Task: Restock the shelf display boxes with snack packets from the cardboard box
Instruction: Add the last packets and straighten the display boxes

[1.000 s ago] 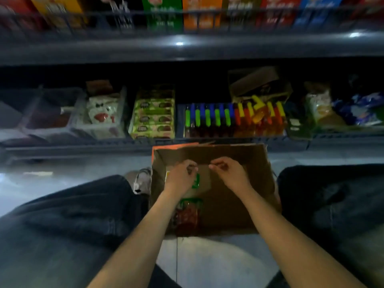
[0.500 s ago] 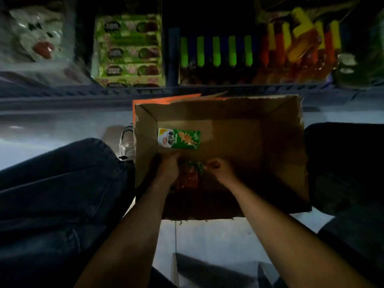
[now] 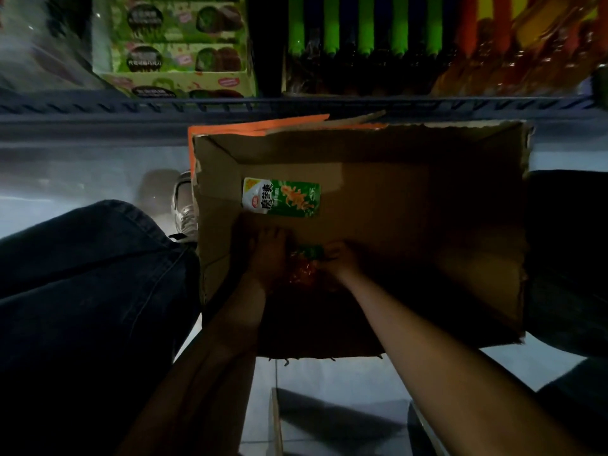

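At the far left, a dark trouser leg [image 3: 82,291] fills the foreground, with a shoe [image 3: 185,205] on the floor just beside the cardboard box [image 3: 411,179]. Above it on the shelf [image 3: 98,106] stands a green display box [image 3: 174,51] holding stacked green snack packs; three tiers can be counted, though blur hides any more.

The cardboard box sits on the floor in front of the shelf, open at the top. One green snack packet [image 3: 281,198] lies flat on its bottom near the left wall. Nearer the person, a red-and-green packet [image 3: 304,263] lies between the two hands in deep shadow; there may be more under it, but that cannot be told.

The left hand [image 3: 268,255] rests against the left side of that packet, fingers pointing forward; whether its grip is closed on the packet cannot be told in the dark. The right hand [image 3: 339,260] has its fingers curled at the packet's top edge and appears to pinch it.

Further right, the box floor is bare cardboard. Above, a second display box [image 3: 362,44] holds a row of tall packs, about five green-topped, then red and yellow ones.

Judging by this, the box is nearly emptied: two packets are visible, and neither has reached the shelf yet.
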`<state>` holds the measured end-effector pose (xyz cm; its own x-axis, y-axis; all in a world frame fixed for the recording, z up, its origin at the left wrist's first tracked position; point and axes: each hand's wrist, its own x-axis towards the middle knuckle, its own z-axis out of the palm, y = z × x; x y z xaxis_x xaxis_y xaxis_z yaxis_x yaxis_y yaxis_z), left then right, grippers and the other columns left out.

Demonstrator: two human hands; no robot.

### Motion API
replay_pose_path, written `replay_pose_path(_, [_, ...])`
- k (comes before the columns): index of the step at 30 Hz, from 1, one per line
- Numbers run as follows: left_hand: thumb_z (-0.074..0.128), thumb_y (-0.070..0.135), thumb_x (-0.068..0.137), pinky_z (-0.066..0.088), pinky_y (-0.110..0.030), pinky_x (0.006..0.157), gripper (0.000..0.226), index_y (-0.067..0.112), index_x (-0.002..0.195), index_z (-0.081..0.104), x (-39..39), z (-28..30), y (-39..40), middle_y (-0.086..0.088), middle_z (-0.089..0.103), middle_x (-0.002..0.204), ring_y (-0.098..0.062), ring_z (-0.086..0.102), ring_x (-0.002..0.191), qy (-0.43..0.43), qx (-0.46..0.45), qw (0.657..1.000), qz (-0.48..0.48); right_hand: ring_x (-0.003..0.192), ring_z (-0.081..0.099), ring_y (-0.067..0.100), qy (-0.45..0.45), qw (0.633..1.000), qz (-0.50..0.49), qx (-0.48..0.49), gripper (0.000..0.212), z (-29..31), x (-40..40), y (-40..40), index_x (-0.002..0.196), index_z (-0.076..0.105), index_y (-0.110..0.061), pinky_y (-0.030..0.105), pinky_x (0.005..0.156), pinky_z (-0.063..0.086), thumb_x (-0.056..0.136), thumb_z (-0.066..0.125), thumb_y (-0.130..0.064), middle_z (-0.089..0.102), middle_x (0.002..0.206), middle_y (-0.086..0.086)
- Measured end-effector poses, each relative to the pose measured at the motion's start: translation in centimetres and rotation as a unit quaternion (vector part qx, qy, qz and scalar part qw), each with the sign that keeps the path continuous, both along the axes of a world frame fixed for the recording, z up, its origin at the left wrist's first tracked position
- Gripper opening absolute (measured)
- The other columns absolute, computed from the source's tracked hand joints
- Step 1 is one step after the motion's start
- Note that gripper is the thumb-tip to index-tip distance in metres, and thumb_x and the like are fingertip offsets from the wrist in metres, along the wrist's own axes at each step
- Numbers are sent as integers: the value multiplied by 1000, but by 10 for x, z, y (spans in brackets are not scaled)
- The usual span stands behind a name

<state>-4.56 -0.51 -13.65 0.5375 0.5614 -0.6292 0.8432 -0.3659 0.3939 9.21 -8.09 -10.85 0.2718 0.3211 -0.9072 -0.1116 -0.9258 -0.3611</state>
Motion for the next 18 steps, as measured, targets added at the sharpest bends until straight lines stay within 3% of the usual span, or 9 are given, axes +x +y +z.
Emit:
replay_pose_path(3, [54,40,89,24,-43,110,44,19,128,55,-3,-7,-1,-13,46,139,-34,35,131,38,6,997,-63,123,47,33,6,999,17,-28,44,-2,-2,-1,126,48,9,35,98,37,84,62,4,49,133,24])
replay_pose_path(5, [52,40,91,23,-42,111,40,22,126,58,-5,-10,0,-12,48,138,-33,36,131,41,-9,997,-66,115,49,28,28,999,12,-44,43,-4,-3,-3,127,46,9,38,99,37,86,59,4,47,135,25])
replay_pose_path(8, [40,22,101,24,-32,108,39,6,136,47,0,-1,0,-16,44,142,-31,40,130,45,-81,995,-35,96,44,20,27,999,6,-46,38,-6,-3,-7,122,50,11,35,91,44,87,60,2,53,127,25])
replay_pose_path(10, [40,11,100,36,-31,94,30,1,124,55,5,7,0,-20,56,125,-31,54,112,13,-91,996,0,92,45,17,12,1000,-13,-21,35,-4,2,-5,118,54,11,18,70,43,87,61,-2,57,112,16])
replay_pose_path(11, [44,7,97,45,-28,80,20,3,106,62,8,10,3,-19,62,105,-27,61,92,1,-99,994,56,89,47,17,2,1000,-28,-2,33,-1,5,-3,117,56,8,12,63,38,87,62,-4,57,105,14])
replay_pose_path(13, [52,1,91,45,-16,51,24,19,75,55,15,16,10,-3,56,73,-11,54,61,-21,-144,969,200,79,52,12,9,997,-73,36,28,3,12,2,113,58,-1,10,60,36,86,64,-7,57,93,7])
replay_pose_path(15, [61,0,85,45,-15,55,31,24,68,50,21,18,19,5,52,70,-7,51,62,-44,-169,948,265,81,55,13,30,993,-94,58,30,9,20,11,115,55,-6,12,63,41,86,64,-7,59,96,5])
replay_pose_path(17, [65,-8,80,49,-28,75,32,18,67,52,29,19,24,1,54,75,-15,54,73,-98,-212,919,318,94,56,20,24,996,-66,60,42,11,29,20,124,53,1,16,70,43,86,65,-10,61,117,13])
replay_pose_path(18, [63,-13,80,49,-30,77,31,12,67,52,33,22,24,-2,55,76,-17,53,75,-135,-229,896,355,97,55,21,15,996,-58,65,46,12,34,24,128,51,3,19,71,44,85,65,-10,59,124,17])
